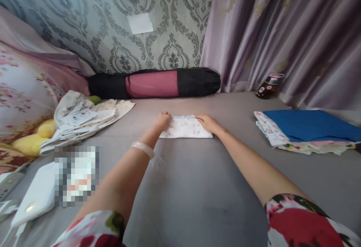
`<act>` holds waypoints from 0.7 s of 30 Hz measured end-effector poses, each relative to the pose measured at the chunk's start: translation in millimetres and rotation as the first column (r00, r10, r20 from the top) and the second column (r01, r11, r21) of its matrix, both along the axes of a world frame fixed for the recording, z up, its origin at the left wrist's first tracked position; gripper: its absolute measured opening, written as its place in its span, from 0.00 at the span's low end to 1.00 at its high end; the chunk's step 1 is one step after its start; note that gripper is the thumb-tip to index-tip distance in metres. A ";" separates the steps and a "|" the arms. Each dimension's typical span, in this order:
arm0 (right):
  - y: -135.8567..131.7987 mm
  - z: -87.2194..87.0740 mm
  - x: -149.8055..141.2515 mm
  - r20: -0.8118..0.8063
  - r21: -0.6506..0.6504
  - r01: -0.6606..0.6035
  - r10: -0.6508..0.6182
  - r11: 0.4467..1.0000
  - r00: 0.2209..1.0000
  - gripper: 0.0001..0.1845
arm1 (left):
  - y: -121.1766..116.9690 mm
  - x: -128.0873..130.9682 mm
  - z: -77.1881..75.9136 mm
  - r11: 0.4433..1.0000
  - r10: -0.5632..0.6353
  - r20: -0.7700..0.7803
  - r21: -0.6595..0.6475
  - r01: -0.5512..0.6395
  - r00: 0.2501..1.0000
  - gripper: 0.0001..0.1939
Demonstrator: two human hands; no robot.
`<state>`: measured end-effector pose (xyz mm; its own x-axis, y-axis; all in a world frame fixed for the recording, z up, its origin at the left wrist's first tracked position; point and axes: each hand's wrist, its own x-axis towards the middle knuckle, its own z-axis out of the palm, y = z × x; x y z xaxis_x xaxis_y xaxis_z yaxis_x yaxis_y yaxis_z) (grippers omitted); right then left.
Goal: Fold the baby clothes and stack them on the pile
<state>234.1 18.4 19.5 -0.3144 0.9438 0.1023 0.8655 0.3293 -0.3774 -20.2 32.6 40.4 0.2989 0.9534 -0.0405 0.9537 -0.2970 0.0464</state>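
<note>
A folded white cloth (pixel 187 128) with a small faint print lies on the grey bed sheet in front of me. At its far left corner, my left hand (pixel 164 120) is closed on the edge. My right hand (pixel 207 122) has the far right corner, its fingers bent over the light blue trim and the thumb hidden. Between the two hands the far edge looks slightly gathered. What kind of garment or cloth this is, I cannot tell.
Folded fabrics topped by a blue cloth (pixel 313 125) lie at right, with a brown bottle (pixel 267 86) behind. A black and pink roll bag (pixel 152 83) lines the wall. Crumpled pale clothes (pixel 81 117), a yellow plush toy (pixel 31 141) and a white corded device (pixel 39 192) are at left.
</note>
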 end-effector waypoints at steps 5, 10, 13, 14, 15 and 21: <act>18.6 11.2 3.8 0.079 -0.069 0.074 -0.069 0.995 0.995 0.20 | 22.0 -13.5 3.0 0.991 0.117 0.039 -0.069 -0.114 0.992 0.22; 33.4 23.7 -0.4 0.142 -0.235 0.149 -0.117 0.961 0.983 0.19 | 34.1 -18.1 -0.3 0.979 0.166 0.109 -0.137 -0.151 0.980 0.16; 34.6 30.3 -2.2 0.147 -0.267 0.175 -0.140 0.948 0.979 0.19 | 34.3 -17.4 -4.7 0.976 0.199 0.165 -0.123 -0.180 0.966 0.14; 33.6 32.3 -2.8 0.148 -0.269 0.182 -0.146 0.946 0.978 0.18 | 33.1 -17.1 -5.4 0.976 0.206 0.185 -0.112 -0.188 0.961 0.14; 32.1 34.2 -3.5 0.147 -0.266 0.186 -0.151 0.946 0.978 0.17 | 31.2 -17.0 -5.4 0.976 0.210 0.207 -0.100 -0.193 0.955 0.13; 16.7 50.9 -1.4 0.076 -0.226 0.154 -0.140 0.962 0.987 0.11 | 11.4 -23.0 13.8 0.983 0.183 0.365 -0.097 -0.159 0.913 0.11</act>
